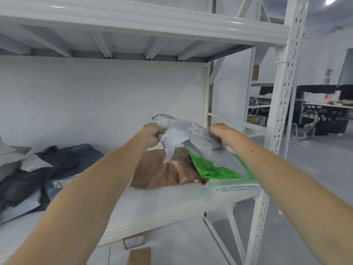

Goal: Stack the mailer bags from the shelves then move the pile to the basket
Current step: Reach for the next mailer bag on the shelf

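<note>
Over the white shelf (152,203) our left hand (152,133) and right hand (221,134) clutch a grey mailer bag (181,134) above a brown bag (164,175) and green bag (212,168), dark bags (38,169) at eight o'clock, desks (328,106) at three.

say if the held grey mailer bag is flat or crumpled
Crumpled: the grey mailer bag is bunched and creased between left hand and right hand.
</note>
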